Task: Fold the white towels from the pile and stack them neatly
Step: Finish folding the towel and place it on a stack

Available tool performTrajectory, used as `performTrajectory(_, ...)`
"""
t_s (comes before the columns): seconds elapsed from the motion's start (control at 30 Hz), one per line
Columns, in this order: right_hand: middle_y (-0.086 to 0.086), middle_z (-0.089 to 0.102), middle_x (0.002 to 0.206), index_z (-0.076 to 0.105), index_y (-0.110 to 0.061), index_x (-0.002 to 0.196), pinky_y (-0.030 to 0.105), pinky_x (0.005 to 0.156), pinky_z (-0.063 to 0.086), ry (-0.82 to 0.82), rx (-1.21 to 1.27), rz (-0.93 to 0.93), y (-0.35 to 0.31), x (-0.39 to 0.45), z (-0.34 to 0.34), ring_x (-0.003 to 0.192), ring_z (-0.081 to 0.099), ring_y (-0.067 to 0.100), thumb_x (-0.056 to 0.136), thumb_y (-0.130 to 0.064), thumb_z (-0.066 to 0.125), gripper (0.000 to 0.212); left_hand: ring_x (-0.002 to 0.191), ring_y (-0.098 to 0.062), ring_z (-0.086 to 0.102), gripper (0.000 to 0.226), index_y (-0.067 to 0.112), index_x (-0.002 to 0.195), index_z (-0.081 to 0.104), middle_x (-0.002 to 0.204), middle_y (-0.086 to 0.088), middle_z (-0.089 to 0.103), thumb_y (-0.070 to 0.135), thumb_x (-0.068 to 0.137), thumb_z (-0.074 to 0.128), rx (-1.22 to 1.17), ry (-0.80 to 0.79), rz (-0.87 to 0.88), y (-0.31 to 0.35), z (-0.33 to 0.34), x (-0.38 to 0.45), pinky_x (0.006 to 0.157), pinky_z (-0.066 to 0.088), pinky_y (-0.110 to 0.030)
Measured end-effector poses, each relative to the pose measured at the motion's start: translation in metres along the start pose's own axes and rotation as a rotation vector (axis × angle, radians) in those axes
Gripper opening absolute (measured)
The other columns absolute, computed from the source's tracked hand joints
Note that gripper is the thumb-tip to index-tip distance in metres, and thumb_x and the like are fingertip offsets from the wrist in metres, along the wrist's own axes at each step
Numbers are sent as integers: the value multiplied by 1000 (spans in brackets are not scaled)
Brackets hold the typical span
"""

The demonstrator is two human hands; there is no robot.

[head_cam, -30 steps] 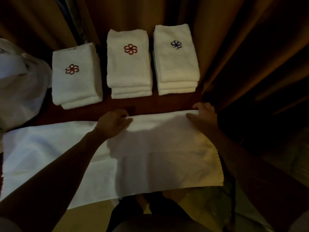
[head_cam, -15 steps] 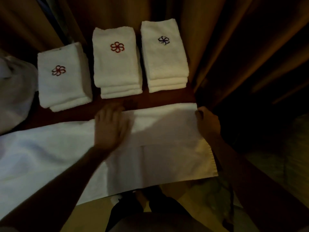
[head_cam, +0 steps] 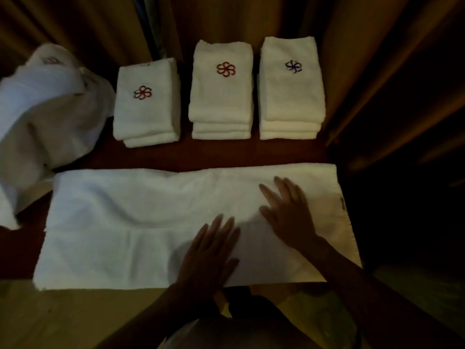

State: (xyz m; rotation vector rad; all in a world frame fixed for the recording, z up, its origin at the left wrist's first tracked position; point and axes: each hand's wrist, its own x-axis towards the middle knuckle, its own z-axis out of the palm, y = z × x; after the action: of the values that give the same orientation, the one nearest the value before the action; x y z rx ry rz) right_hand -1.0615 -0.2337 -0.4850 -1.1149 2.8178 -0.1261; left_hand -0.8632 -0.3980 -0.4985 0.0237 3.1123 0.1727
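From the head view we are pressing both flat, straight-fingered hands, left and right, on the towel lying half-folded across the table, with three stacks sitting done behind and the pile waiting at left.

The spread towel along the table's near edge is plain white, as is the loose pile at its left end. Along the far edge, two white stacks carry red flower embroidery; the right-hand stack carries a dark blue one. The table is reddish brown.
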Motion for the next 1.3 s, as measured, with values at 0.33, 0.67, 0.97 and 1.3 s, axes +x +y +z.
performTrajectory(0.33,13,54,139,60,-15,130,47,113,26,104,79,7,-25,19,-18,133,42,32,100,-47,28,55,126,-31,51,51,12,143,49,143,-11,51,35,99,41,-239,331,-252,-60,-38,23,94,46,-45)
performTrajectory(0.67,12,29,159,36,-23,152,54,118,21,30,-37,-80,-44,25,16,147,26,32,102,-51,33,58,148,-32,22,66,22,154,31,161,-10,27,55,99,16,-113,24,-590,-143,-33,36,118,19,-52)
performTrajectory(0.97,8,23,162,26,-33,154,53,119,10,-10,-29,35,-59,46,9,149,18,30,99,-60,22,61,152,-28,-8,76,30,158,3,166,-4,0,70,93,0,-49,-73,-603,-201,-31,12,121,0,-52)
performTrajectory(1.3,2,51,116,60,-28,115,37,96,29,-245,27,162,-41,99,-43,117,42,27,91,-54,57,36,107,-36,52,61,12,114,64,113,-15,59,64,85,49,-111,177,-462,-208,-49,35,97,39,-49)
